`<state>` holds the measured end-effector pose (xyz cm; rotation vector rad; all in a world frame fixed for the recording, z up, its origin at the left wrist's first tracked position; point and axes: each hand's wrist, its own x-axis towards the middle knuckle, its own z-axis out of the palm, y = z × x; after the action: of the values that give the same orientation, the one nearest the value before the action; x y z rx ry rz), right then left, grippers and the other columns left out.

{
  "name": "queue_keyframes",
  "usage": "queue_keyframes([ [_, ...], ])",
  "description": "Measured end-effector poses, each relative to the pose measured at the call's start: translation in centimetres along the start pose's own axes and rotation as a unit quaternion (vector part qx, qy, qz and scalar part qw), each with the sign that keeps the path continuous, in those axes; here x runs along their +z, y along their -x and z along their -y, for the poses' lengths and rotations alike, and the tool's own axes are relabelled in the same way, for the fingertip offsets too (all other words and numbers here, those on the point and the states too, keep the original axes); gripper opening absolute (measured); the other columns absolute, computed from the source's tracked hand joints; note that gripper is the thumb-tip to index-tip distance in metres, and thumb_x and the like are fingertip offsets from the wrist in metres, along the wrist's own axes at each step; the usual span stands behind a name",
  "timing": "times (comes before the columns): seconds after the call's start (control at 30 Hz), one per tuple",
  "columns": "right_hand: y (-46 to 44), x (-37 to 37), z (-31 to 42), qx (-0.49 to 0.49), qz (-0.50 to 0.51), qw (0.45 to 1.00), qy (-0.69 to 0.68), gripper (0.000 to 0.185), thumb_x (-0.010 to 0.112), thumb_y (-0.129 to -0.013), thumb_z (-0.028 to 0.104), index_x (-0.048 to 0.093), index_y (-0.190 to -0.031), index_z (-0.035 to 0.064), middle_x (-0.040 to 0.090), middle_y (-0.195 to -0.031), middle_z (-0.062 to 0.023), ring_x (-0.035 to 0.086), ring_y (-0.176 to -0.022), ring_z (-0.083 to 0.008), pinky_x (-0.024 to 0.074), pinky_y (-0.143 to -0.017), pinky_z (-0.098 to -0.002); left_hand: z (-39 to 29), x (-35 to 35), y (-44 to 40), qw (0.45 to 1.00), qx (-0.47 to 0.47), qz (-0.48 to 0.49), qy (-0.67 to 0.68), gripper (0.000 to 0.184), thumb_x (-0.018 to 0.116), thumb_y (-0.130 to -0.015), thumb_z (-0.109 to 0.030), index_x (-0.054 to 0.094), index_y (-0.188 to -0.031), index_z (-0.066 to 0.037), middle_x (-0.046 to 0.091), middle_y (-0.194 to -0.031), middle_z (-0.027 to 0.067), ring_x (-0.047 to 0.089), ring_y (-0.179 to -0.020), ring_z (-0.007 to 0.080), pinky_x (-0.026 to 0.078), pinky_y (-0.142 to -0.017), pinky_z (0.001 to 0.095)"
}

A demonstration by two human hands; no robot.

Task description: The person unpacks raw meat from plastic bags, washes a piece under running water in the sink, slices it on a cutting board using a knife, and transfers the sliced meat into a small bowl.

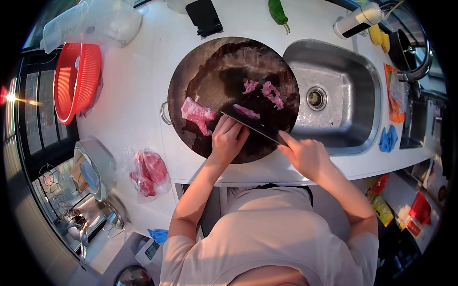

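Your right hand [307, 155] is closed around the handle of the knife [261, 128], whose blade points to ten o'clock. Your left hand [228, 140] has its fingers against or just beside the blade; you can't tell from here whether they pinch anything. Both are over the round board [210, 62] on the white desk [129, 109].

On the board, a strip of meat [246, 111] lies beside the blade near the centre, pink scraps [272, 95] sit toward two and three o'clock, and a larger cut [198, 114] is at nine.

From the board, bagged meat [150, 171] is at eight o'clock, the red basket [78, 81] at nine, the green pepper [278, 13] at one, and the sink [334, 136] at three. Beyond the sink, the orange packet [394, 90] carries print too small to read.
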<state>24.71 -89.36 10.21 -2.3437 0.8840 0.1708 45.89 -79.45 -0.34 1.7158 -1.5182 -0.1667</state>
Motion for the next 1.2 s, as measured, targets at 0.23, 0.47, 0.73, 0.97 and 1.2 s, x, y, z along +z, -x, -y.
queue_keyframes([
  [0.23,-5.8,2.9,2.3,-0.051,-0.047,0.997,-0.044,0.034,0.057,-0.098,0.038,0.062,-0.111,0.0068,0.064,-0.06,-0.015,0.067,-0.058,-0.0359,0.054,-0.051,-0.0462,0.0,0.1,0.4,1.0,-0.006,0.006,0.002,0.026,0.073,-0.069,0.002,0.071,-0.096,0.002,0.069,-0.1,0.0132,0.065,-0.099,0.0358,0.053,-0.087,0.0415],
  [0.47,0.5,-2.0,-3.7,0.162,0.091,0.969,-0.164,0.051,0.05,-0.102,0.041,0.063,-0.079,-0.0022,0.061,-0.066,-0.0243,0.064,-0.068,-0.0404,0.0473,-0.065,-0.0467,-0.4,-0.4,-0.4,0.999,0.028,-0.023,0.012,0.02,0.074,-0.073,0.005,0.071,-0.092,-0.001,0.068,-0.099,0.0112,0.066,-0.098,0.0309,0.053,-0.087,0.0407],
  [0.73,0.8,-0.4,-1.3,0.058,-0.055,0.996,-0.042,0.042,0.053,-0.1,0.042,0.071,-0.106,0.0053,0.06,-0.058,-0.0184,0.064,-0.06,-0.0396,0.0495,-0.057,-0.0476,-0.7,-0.7,0.0,0.998,0.041,-0.051,0.01,0.021,0.075,-0.075,0.005,0.072,-0.096,0.0,0.068,-0.101,0.0125,0.066,-0.098,0.0328,0.053,-0.086,0.0408],
  [0.97,0.8,-0.9,0.1,0.011,0.01,0.999,0.052,0.042,0.053,-0.1,0.042,0.065,-0.12,0.0078,0.062,-0.057,-0.015,0.065,-0.058,-0.0381,0.0527,-0.056,-0.0467,0.3,-0.1,0.6,0.999,0.009,-0.023,-0.025,0.021,0.073,-0.076,0.003,0.071,-0.097,0.002,0.068,-0.102,0.0146,0.065,-0.097,0.0353,0.053,-0.084,0.0413],
  [1.2,-4.2,0.3,1.4,-0.065,-0.007,0.996,-0.055,0.035,0.054,-0.099,0.041,0.063,-0.1,0.0071,0.062,-0.058,-0.017,0.065,-0.059,-0.0386,0.0523,-0.053,-0.0478,0.3,-0.5,0.5,0.999,-0.028,-0.015,-0.015,0.023,0.076,-0.073,0.001,0.072,-0.096,0.001,0.069,-0.099,0.0136,0.065,-0.099,0.0349,0.053,-0.086,0.0411],
])
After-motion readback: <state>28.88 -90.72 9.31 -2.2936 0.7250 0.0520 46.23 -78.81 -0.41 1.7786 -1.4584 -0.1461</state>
